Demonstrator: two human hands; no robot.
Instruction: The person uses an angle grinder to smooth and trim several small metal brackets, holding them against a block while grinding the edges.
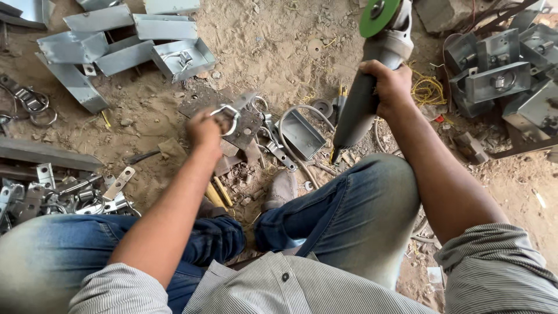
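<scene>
A bare sandy floor (pixel 273 40), strewn with metal offcuts, is being used as the work surface. The left hand (pixel 204 129) is being kept closed around a small plate fitting with a steel ring (pixel 225 119), which is being held just above a flat rusty plate (pixel 244 125) lying on the ground. The right hand (pixel 390 87) is being wrapped fully round the grey body of an angle grinder (pixel 372 81), its long axis running from near the right knee up and away, with the green disc (pixel 379 14) at the far end. The disc is being held well apart from the ring fitting, up and to its right; the left hand is the nearer one. Folded grey sheet-metal boxes (pixel 145 43) are lying stacked at upper left, more boxes (pixel 500 70) at right. No packages, labels or signs are being shown.
</scene>
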